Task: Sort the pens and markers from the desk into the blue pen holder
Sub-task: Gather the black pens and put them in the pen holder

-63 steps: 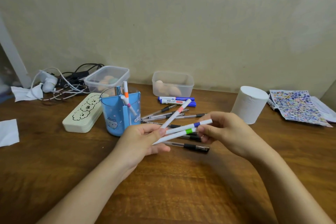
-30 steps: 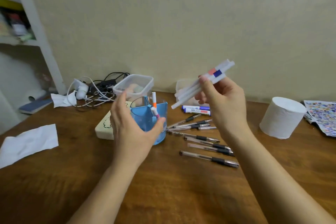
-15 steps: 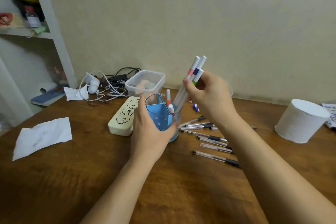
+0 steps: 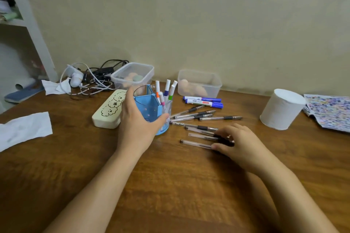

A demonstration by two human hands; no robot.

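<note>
My left hand (image 4: pixel 136 126) is wrapped around the blue pen holder (image 4: pixel 149 108), which stands upright on the wooden desk. Several white markers with coloured bands (image 4: pixel 166 91) stick up out of it. Right of the holder, several clear pens with black grips (image 4: pixel 193 116) lie fanned out on the desk. My right hand (image 4: pixel 240 143) is down on the nearest of them, thumb and fingers closed over the black grip ends of the nearest clear pens (image 4: pixel 197 144), which still lie flat. Two blue-capped board markers (image 4: pixel 202 101) lie behind the pens.
A cream pencil case (image 4: pixel 109 109) lies left of the holder. Two clear plastic containers (image 4: pixel 132 75) (image 4: pixel 198 83) stand by the wall, with tangled cables (image 4: pixel 91 79) further left. A white tissue roll (image 4: pixel 282 108) and a printed sheet (image 4: pixel 329 111) are at right; white paper (image 4: pixel 22 130) at left.
My right hand dropped the three white markers into the holder, then came down to the desk and closed on the nearest clear pens. My left hand keeps hold of the holder.
</note>
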